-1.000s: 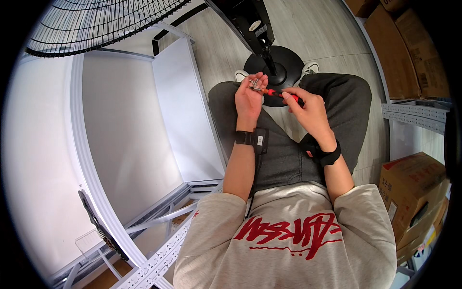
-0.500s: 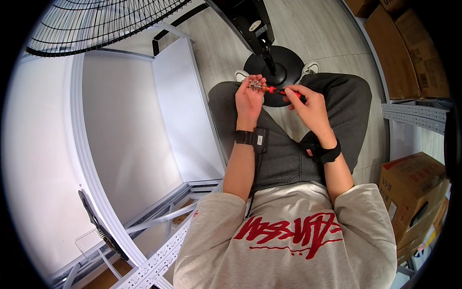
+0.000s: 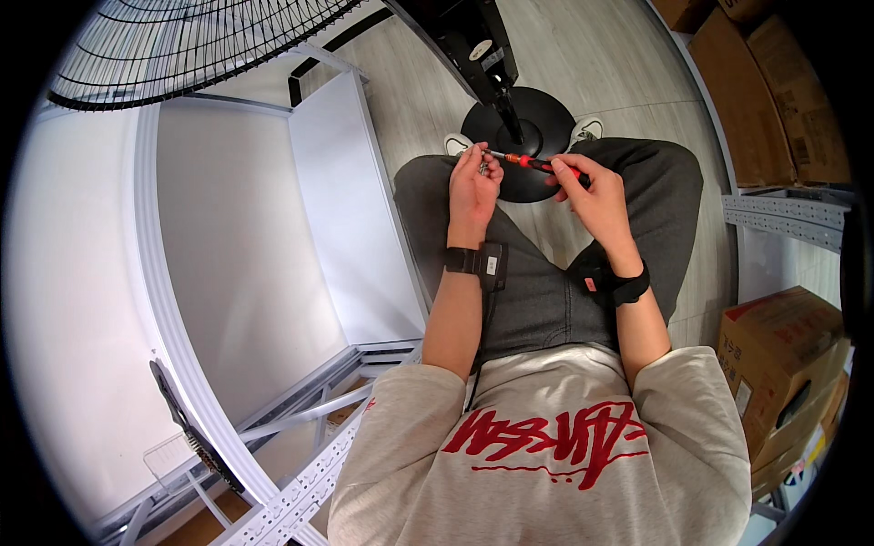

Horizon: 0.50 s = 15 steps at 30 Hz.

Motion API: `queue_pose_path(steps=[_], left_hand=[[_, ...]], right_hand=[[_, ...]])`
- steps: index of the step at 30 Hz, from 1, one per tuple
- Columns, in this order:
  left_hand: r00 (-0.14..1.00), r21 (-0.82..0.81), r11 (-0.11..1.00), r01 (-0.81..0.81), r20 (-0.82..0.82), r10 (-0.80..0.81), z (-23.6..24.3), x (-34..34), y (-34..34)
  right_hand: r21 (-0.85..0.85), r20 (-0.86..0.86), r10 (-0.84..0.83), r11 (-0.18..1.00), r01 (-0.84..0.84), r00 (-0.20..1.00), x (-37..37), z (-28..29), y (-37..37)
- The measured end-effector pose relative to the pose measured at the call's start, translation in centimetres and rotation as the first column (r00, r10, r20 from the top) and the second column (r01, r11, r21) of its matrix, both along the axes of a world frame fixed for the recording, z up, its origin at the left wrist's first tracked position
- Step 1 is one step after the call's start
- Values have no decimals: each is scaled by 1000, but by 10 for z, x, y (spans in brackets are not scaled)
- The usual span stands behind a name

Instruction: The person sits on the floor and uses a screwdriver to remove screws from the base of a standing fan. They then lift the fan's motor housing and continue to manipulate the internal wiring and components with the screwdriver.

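Observation:
Over my lap, my right hand [image 3: 598, 197] is closed round the handle of a red and black screwdriver [image 3: 535, 164]. Its shaft points left, toward my left hand [image 3: 472, 195]. The fingers of my left hand are curled, with thumb and fingertip pinched at the screwdriver's tip. Small shiny metal pieces [image 3: 485, 168], which look like screws, show between those fingers; most of them are hidden. Whether one sits on the screwdriver's tip is too small to tell.
Beyond my hands stands a black fan pole on a round base [image 3: 553, 118], between my shoes. A fan's wire cage [image 3: 200, 55] hangs at upper left. White shelving [image 3: 341, 209] flanks me on the left, with a hairbrush [image 3: 187, 423] on it. Cardboard boxes [image 3: 783, 364] stand at right.
My left hand has gone from an open palm bearing the metal pieces to curled fingers pinching at the screwdriver's tip. My right hand and the screwdriver have shifted slightly right.

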<state>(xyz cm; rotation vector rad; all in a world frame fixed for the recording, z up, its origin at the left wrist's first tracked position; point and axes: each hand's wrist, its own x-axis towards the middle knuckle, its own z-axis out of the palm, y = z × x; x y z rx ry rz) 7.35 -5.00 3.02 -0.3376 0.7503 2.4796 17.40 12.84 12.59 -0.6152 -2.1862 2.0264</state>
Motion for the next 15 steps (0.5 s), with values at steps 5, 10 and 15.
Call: queue_pose_path(steps=[5,10,15], left_hand=[[1000,-64,998,-19,-2,19,6,2,3],[999,-69,997,-18,-46,15,2,2,2],[996,-77,995,-57,-70,52,0,0,2]], right_hand=[[9,11,-7,1000,7,1000,1,2,1],[2,16,-25,1000,25,1000,1,1,3],[16,18,-18,1000,18,1000,2,6,2]])
